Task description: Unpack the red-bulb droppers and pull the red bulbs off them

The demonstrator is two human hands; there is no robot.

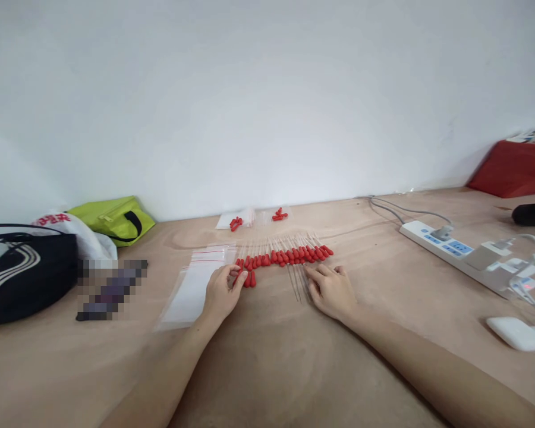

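Droppers with red rubber bulbs (289,255) and thin pale tubes lie in a row, tubes toward the wall. My left hand (223,288) is at the row's left end, thumb and index finger closed round a red bulb (237,274). Close beside its thumb lie two more loose red bulbs (250,279). To the right, my right hand (332,288) rests low on the table, fingers bent and somewhat apart. Its fingertips are at several thin bare tubes (295,285), which it partly covers; I see nothing gripped in it. Clear zip bags (189,291) lie left of my left hand.
Small bags with red bulbs (236,223) lie by the wall. On the left are a black bag (35,279), a green bag (111,217) and a blurred dark object (113,291). A power strip (455,252) with cables and a white charger (517,333) occupy the right.
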